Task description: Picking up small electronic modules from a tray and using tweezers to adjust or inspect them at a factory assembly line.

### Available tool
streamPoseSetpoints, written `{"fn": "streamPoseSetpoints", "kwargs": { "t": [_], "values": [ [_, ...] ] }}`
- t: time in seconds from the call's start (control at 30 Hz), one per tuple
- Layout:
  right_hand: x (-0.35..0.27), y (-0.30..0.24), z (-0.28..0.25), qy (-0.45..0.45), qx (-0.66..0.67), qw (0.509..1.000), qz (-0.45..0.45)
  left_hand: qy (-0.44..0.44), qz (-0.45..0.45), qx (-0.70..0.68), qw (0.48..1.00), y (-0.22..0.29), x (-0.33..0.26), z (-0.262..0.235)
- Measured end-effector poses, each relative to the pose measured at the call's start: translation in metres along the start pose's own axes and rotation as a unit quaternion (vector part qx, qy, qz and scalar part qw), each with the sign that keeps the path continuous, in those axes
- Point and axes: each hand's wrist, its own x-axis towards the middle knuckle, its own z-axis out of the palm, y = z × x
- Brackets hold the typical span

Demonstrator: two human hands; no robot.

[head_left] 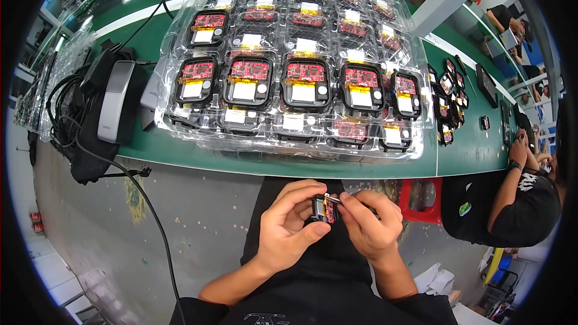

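My left hand [290,224] grips a small black device module [321,209] with a red circuit board and yellow tape, held over my lap below the table edge. My right hand [368,224] pinches a thin metal tool [335,199], whose tip touches the top of the module. Both hands meet around the module, fingers curled. Ahead on the green table lies a clear plastic tray [289,135] filled with several similar black modules with red boards and white labels.
A grey oblong device [115,101] with black cables and a black pouch lies at the table's left. More small modules [448,105] sit to the right. A seated person in a black shirt [518,198] works at the right. A red stool [421,198] stands nearby.
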Motion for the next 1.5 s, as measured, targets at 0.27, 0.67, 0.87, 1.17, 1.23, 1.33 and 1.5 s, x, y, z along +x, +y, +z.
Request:
{"fn": "streamPoseSetpoints", "kwargs": {
  "t": [0.27,0.67,0.87,1.17,1.23,1.33,1.5],
  "values": [
    [-0.002,-0.006,0.002,-0.021,0.13,0.984,0.123,0.004,0.002,0.003,1.0,-0.002,-0.003,-0.002],
    [-0.004,-0.004,0.002,-0.038,0.032,0.998,0.042,0.019,-0.001,0.012,1.0,-0.001,-0.006,-0.001],
    [-0.01,-0.002,0.005,-0.022,0.016,0.999,0.024,0.024,-0.017,0.008,1.0,-0.001,-0.008,0.001],
    [-0.012,0.0,0.008,-0.002,-0.003,0.999,-0.034,0.029,-0.022,0.034,0.999,0.005,-0.005,0.002],
    [-0.012,0.0,0.006,-0.006,-0.004,0.999,-0.04,0.026,-0.026,0.037,0.999,0.005,-0.007,0.001],
    [-0.011,0.003,0.004,-0.01,-0.012,0.998,-0.053,0.027,-0.055,0.03,0.998,0.009,-0.004,0.002],
    [-0.014,0.0,0.005,0.003,-0.019,0.999,-0.047,0.022,-0.063,0.033,0.997,0.011,-0.003,0.005]
  ]
}}
